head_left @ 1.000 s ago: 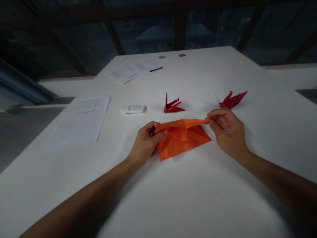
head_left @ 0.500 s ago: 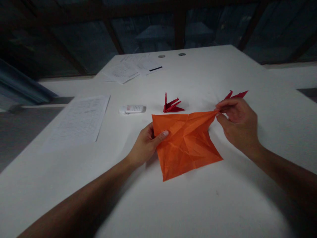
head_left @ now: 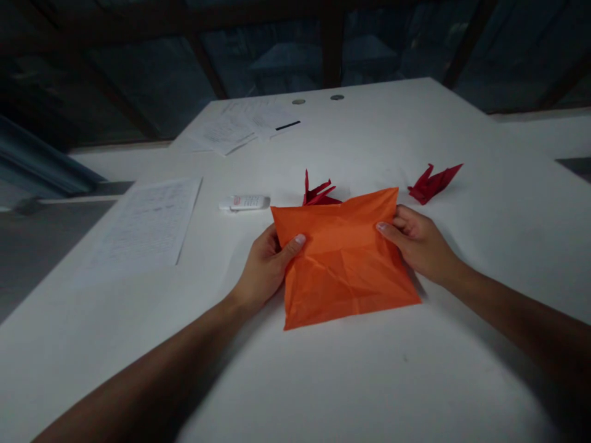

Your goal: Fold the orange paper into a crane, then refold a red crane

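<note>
A creased square of orange paper (head_left: 344,258) is stretched between both hands above the white table. My left hand (head_left: 263,261) grips its left edge, thumb on top and fingers behind. On the opposite edge, my right hand (head_left: 420,243) pinches the paper the same way, below the upper right corner. The fingers under the sheet are hidden. Just beyond the paper's upper edge stands a red folded paper crane (head_left: 318,195), its lower part covered by the sheet. Another red paper crane (head_left: 434,183) sits past my right hand, not touching it.
Left of the near crane lies a white tube-like item (head_left: 244,203) with small print. A printed sheet (head_left: 148,215) rests on the left of the table (head_left: 351,381), and more papers (head_left: 231,129) lie farther back. Two round discs (head_left: 298,102) are near the far edge.
My right hand has let go of the upper right corner and now holds the right edge lower down. The paper has spread flatter. The right crane is fully uncovered.
</note>
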Demonstrator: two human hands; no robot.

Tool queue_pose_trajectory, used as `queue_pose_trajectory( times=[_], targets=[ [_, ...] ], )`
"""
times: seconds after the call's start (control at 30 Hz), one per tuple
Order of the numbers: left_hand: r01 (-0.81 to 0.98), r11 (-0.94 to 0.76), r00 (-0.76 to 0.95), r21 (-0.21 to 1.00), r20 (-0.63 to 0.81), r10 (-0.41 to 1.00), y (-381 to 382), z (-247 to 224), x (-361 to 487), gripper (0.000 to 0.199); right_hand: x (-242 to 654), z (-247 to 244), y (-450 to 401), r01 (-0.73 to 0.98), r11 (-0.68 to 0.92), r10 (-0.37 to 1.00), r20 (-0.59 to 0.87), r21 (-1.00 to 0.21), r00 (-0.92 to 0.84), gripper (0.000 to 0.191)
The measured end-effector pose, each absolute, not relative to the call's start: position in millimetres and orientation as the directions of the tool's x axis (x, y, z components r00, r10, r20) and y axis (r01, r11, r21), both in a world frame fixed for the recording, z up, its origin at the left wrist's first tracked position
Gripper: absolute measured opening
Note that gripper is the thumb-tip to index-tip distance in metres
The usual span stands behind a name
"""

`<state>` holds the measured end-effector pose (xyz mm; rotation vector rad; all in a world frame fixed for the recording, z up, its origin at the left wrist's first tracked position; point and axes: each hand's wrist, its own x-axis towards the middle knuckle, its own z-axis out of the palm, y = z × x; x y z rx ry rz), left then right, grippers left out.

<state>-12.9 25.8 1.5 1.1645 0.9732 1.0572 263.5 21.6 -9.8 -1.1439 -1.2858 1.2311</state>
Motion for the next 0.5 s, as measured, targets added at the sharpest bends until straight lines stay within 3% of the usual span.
queue_pose_trajectory(
  times=[0.37, 0.5],
  targets=[
    [-0.212, 0.097, 0.14, 0.973, -0.068, 0.988, 30.4, 0.4, -10.7, 0.025, 268.3, -21.5, 26.6, 0.019, 0.08, 0.997, 0.08, -0.997, 0.006, 0.021],
    [-0.181, 0.076, 0.134, 0.98, -0.052, 0.99, 31.6, -0.4, -11.2, 0.026, 268.5, -22.0, 26.9, 0.014, 0.075, 0.997, 0.075, -0.997, 0.028, 0.024]
  ],
)
